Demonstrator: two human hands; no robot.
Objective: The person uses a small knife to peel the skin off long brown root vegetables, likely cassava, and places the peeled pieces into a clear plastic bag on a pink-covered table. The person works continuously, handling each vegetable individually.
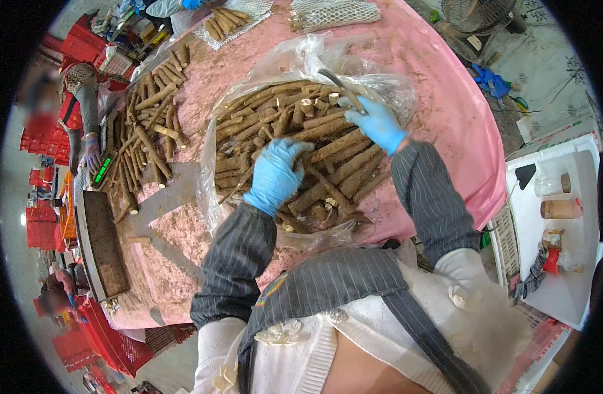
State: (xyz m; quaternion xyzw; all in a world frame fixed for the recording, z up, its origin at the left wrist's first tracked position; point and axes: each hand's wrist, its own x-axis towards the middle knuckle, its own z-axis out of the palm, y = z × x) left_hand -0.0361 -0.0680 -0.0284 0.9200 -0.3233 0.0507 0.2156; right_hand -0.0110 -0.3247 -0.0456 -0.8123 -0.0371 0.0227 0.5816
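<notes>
In front of me, a clear plastic bag (pixel 326 56) lies open around a heap of long brown yam-like roots (pixel 331 143), several with white cut ends. My right hand (pixel 377 123), in a blue glove, grips a small curved knife (pixel 341 84) above the heap's right side. Its dark blade points away and to the left. Lower on the heap is my left hand (pixel 276 172), also blue-gloved, with its fingers curled down among the roots. Whether those fingers hold a root is hidden. A thin root (pixel 237 186) slants out beside the left wrist.
A soil-strewn pink sheet (pixel 459 113) covers the table. More roots (pixel 148 123) are piled at left, near a scale with a green display (pixel 103 170) and a co-worker's gloved hand (pixel 91 152). A metal trough (pixel 104 241) stands at the left edge. White foam netting (pixel 336 15) lies at the far side.
</notes>
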